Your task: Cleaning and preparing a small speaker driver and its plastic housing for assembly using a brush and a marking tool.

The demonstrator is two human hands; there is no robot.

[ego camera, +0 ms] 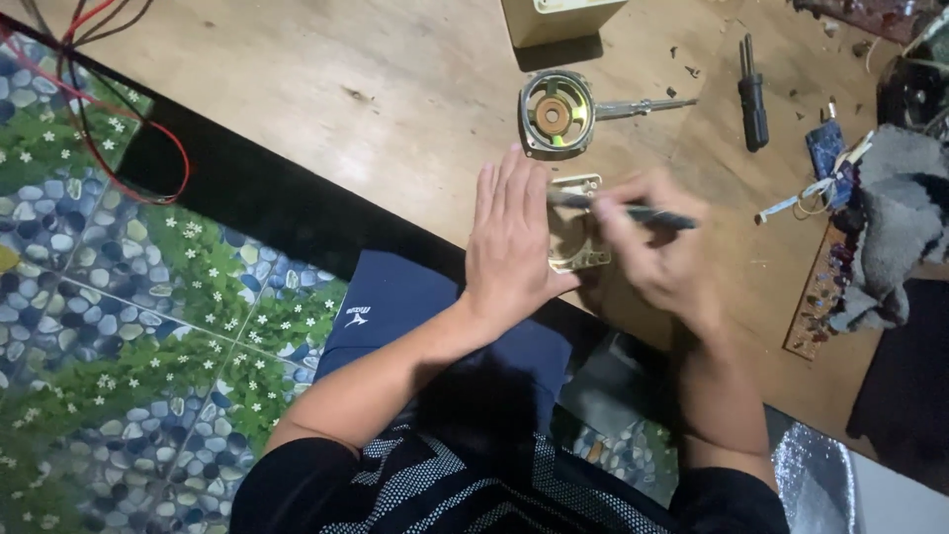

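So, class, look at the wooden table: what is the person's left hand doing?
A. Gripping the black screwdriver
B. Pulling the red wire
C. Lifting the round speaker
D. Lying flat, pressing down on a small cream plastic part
D: the left hand lies flat, fingers outstretched, on the cream plastic part, while the right hand works a thin dark tool over it.

The right hand (660, 252) is blurred, so its grip on the dark tool (633, 211) cannot be made out. The left hand (511, 240) hides much of the cream plastic frame (576, 244). At the far edge, the beige box (559, 18) is cut off.
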